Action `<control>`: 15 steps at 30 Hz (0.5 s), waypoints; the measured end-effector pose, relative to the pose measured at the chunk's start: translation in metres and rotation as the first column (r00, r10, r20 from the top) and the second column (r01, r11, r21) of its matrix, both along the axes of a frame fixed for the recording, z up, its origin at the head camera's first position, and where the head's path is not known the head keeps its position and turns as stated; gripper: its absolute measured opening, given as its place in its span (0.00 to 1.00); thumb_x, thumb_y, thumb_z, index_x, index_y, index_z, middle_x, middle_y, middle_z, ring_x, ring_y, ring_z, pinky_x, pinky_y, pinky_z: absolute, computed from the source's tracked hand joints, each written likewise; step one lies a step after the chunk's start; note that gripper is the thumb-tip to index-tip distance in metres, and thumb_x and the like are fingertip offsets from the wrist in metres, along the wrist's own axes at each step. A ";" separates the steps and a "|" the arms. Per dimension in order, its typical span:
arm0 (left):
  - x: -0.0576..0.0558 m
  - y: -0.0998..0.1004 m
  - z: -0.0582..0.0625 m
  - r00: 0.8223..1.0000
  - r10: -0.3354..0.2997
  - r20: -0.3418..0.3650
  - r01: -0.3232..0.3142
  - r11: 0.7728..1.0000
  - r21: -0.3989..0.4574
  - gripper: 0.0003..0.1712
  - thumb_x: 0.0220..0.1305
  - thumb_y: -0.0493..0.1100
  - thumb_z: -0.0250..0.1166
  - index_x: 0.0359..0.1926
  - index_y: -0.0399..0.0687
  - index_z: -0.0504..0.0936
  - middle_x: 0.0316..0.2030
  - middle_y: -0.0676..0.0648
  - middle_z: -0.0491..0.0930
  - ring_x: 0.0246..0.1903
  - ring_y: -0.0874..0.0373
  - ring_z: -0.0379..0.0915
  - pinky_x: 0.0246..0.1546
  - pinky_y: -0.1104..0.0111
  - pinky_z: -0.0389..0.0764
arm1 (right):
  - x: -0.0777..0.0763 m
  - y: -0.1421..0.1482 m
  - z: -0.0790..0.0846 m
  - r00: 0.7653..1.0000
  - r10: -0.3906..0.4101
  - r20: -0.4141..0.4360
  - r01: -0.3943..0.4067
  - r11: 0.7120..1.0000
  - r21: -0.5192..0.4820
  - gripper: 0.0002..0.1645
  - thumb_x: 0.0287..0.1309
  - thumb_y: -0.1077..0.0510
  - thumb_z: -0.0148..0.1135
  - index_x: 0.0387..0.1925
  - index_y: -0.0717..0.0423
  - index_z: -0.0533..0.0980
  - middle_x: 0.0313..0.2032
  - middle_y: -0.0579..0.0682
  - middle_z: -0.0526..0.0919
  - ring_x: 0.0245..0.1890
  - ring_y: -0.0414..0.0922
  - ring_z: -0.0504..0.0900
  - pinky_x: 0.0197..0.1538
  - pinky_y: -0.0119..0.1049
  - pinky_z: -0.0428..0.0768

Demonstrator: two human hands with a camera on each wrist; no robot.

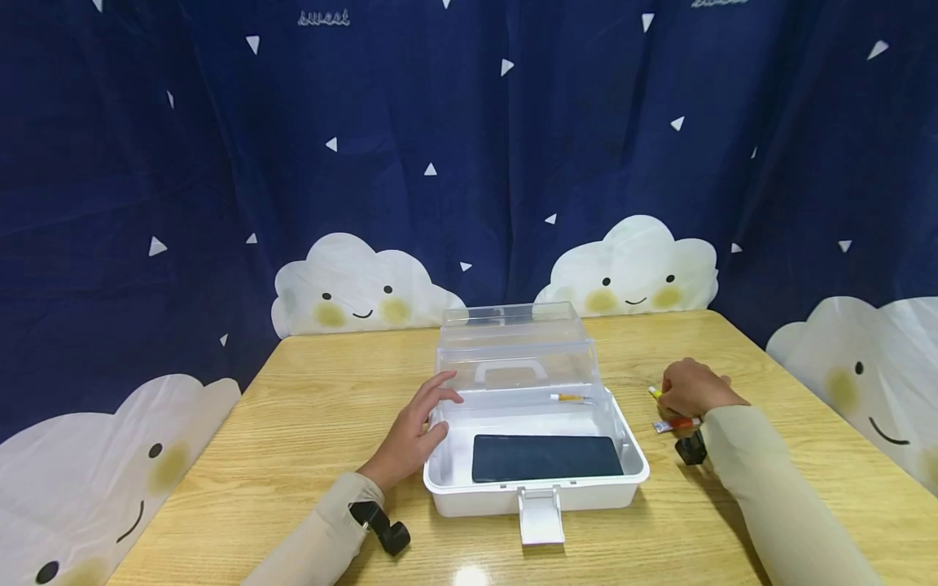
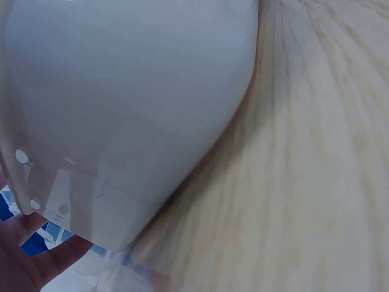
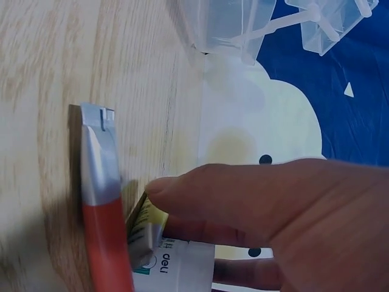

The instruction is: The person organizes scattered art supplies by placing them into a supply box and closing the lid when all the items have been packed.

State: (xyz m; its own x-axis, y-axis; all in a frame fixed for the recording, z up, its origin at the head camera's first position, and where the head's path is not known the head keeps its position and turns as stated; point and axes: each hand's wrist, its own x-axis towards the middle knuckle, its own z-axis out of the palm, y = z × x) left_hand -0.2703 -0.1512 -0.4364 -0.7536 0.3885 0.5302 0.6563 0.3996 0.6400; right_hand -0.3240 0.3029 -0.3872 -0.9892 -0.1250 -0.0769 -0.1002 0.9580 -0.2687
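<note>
With thumb and finger, my right hand (image 1: 694,389) pinches a small yellow paint tube (image 3: 148,222) near the table surface. Beside it lies a red paint tube (image 3: 108,237) with a silver crimped end. A white item marked "deli" (image 3: 188,267) shows below the fingers in the right wrist view, partly hidden. My left hand (image 1: 414,427) lies along the left rim of a white plastic box (image 1: 538,498), its fingers extended. Inside the box are a flat black slab (image 1: 545,458) and a slim orange item with a white end (image 1: 567,397).
The box's clear lid (image 1: 516,358) is swung back, with a white handle (image 1: 510,372) on it. A white latch (image 1: 541,517) hangs down at the front. Everything stands on a wooden table (image 1: 330,391), before a dark blue curtain (image 1: 410,98) with clouds.
</note>
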 end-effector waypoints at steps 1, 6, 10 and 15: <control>0.000 0.000 0.000 1.000 0.001 0.001 -0.001 1.000 -0.001 0.24 0.59 0.31 0.53 0.52 0.60 0.74 0.71 0.56 0.57 0.69 0.55 0.54 0.55 0.46 0.69 | 0.000 0.000 0.000 1.000 -0.002 0.000 0.002 1.000 0.000 0.03 0.49 0.60 0.63 0.25 0.56 0.79 0.23 0.49 0.76 0.26 0.48 0.73 0.36 0.60 0.64; 0.000 -0.001 0.000 1.000 0.000 0.010 0.000 1.000 0.000 0.24 0.59 0.31 0.53 0.53 0.59 0.74 0.71 0.56 0.56 0.70 0.55 0.53 0.57 0.46 0.68 | 0.000 -0.001 0.000 1.000 -0.010 0.001 0.010 1.000 0.002 0.03 0.49 0.61 0.62 0.25 0.57 0.80 0.22 0.49 0.76 0.26 0.48 0.73 0.36 0.58 0.64; 0.000 -0.001 0.000 1.000 -0.001 0.012 0.001 1.000 -0.003 0.24 0.59 0.31 0.53 0.53 0.60 0.74 0.71 0.56 0.56 0.70 0.56 0.53 0.57 0.46 0.68 | 0.000 -0.001 0.000 1.000 -0.014 -0.005 0.014 1.000 0.007 0.04 0.49 0.60 0.64 0.26 0.58 0.80 0.23 0.50 0.76 0.26 0.49 0.73 0.36 0.58 0.65; 0.000 0.000 0.001 1.000 0.002 0.009 -0.002 1.000 -0.006 0.24 0.59 0.31 0.53 0.53 0.61 0.74 0.71 0.58 0.56 0.69 0.57 0.53 0.57 0.47 0.69 | -0.001 -0.001 -0.001 1.000 -0.018 -0.005 0.018 1.000 0.009 0.03 0.49 0.61 0.63 0.24 0.57 0.79 0.22 0.50 0.75 0.25 0.49 0.73 0.35 0.57 0.64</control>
State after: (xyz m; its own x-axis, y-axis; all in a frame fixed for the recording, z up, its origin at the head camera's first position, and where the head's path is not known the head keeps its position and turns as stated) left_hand -0.2700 -0.1513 -0.4354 -0.7594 0.3897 0.5210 0.6494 0.4048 0.6438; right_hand -0.3247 0.3020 -0.3887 -0.9917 -0.1060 -0.0727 -0.0838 0.9622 -0.2592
